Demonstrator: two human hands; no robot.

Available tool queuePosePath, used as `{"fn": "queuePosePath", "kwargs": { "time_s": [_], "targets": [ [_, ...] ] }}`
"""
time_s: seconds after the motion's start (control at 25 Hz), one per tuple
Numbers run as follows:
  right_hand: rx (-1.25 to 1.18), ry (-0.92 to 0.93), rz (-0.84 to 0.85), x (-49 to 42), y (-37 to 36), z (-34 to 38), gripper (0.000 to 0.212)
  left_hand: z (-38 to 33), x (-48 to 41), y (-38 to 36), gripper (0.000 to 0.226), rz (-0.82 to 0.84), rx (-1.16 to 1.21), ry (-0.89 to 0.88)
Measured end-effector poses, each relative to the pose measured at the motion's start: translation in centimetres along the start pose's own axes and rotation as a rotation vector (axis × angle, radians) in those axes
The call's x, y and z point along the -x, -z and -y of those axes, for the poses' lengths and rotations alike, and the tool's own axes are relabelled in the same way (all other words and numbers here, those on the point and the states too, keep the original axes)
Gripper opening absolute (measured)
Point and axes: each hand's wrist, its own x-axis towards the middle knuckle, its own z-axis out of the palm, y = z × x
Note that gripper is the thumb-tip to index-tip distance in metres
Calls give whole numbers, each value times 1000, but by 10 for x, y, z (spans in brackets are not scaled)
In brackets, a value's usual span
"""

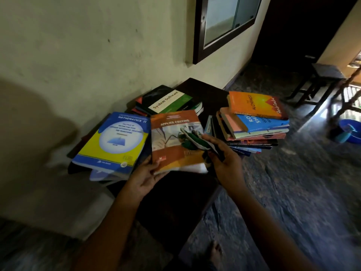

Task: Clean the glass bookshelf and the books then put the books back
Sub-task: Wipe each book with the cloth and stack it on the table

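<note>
Head view: left hand (pixel 145 174) grips the orange Applied Costing book (pixel 175 155) at its near-left corner. Thumb is on the cover; the other fingers go under the edge and are partly hidden. Right hand (pixel 224 159) has its fingers curled tight round a bunched cloth (pixel 192 140) (green, white, black). The cloth sticks out left of that fist and lies on the book's cover, right of its middle.

The book lies roughly flat between the two hands, on a dark table (pixel 175 202).

Just left of the left hand: Mathematics II book (pixel 115 141), blue and yellow, tilted on top of a loose pile, its right edge against the held book.

Beyond both hands, by the wall (pixel 78 45): System Software book (pixel 168 100), on top of another pile.

Just right of and beyond the right hand: a messy stack (pixel 252 132) of books, with the orange Alchemist book (pixel 256 105) on top and a blue one under it. I can't tell whether the hand touches the stack.

Well right of the right hand, on the floor (pixel 293 192): a dark stool (pixel 320 83) and a blue basin (pixel 351 132).

High above the hands: a dark-framed window (pixel 224 22).

Under the right forearm, near the frame bottom: a bare foot (pixel 215 251), blurred.
</note>
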Motion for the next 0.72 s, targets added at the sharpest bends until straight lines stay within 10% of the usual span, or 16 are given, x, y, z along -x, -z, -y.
{"fn": "queuePosePath", "kwargs": {
  "time_s": [0.24, 0.48, 0.72],
  "targets": [
    [100, -109, 136, 26, -14, -25, 44, 55, 43, 70, 36, -100, -249, 210],
    [335, -74, 132, 3, -41, -66, 47, 89, 69, 87, 66, -219, 167, 216],
    [1103, -106, 498, -51, -65, -121, 60, 81, 74, 78, 35, -274, 252, 237]
  ]
}}
